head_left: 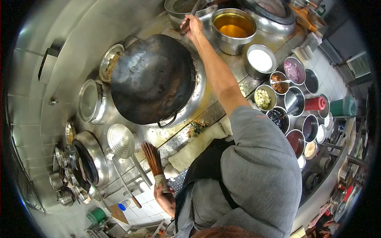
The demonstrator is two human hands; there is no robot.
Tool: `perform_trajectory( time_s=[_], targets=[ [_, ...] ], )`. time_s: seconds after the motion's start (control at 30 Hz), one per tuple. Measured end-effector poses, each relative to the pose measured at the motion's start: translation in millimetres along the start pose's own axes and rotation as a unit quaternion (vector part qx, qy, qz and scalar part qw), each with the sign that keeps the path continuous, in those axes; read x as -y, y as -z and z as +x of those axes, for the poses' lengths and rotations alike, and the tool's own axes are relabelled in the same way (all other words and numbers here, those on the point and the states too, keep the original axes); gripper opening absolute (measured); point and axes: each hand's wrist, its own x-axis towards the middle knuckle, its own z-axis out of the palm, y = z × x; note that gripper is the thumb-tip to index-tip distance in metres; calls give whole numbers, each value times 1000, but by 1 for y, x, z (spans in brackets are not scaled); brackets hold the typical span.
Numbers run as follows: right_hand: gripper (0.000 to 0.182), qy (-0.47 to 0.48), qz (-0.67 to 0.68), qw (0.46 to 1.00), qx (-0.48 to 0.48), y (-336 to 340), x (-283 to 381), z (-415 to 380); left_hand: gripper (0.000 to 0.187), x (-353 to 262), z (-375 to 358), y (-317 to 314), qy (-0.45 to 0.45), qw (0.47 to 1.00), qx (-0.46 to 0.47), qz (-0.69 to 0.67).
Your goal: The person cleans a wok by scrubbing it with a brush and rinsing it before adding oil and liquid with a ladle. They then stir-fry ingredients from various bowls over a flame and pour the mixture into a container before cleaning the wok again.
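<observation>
My right hand [193,27] reaches far forward, its fingers wrapped round the dark wooden handle of a ladle-like utensil [185,28]. The metal shaft runs toward a pot [174,14] at the top edge, and I cannot make out its far end. Low and near my body, my left hand [163,200] grips a bamboo wok brush [152,158] by its bound end, bristles pointing away. Between the hands, a large blackened wok [154,79] with two loop handles sits at the stove; neither hand touches it. A pale haze shows over its far part.
Beside my right arm stand a pot of amber oil [234,27] and a pot of white stuff [260,58]. Several ingredient tins, one with cut onion [293,72], line the right. A perforated skimmer [121,139] and food scraps [197,127] lie near the counter's edge.
</observation>
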Motion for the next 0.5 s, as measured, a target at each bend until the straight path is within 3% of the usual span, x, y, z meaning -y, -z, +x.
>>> perform_trajectory(
  time_s=[0.2, 0.37, 0.43, 0.47, 0.5],
  targets=[
    [10, -32, 153, 986, 57, -19, 17, -2, 33, 3, 9, 3, 1, 1000, 27, 2],
    [8, 22, -99, 995, -25, -25, 14, 17, 32, 1, 8, 3, 4, 1000, 23, 12],
    [16, 44, -222, 972, -70, -31, 10, 23, 31, 2, 10, 4, 6, 1000, 18, 12],
    [34, 67, -271, 957, -74, -22, -2, 43, 31, 3, 10, 4, 7, 1000, 14, 10],
    [38, 82, -356, 926, -97, -14, -13, 62, 31, 3, 9, 4, 9, 1000, 9, 16]
  ],
)
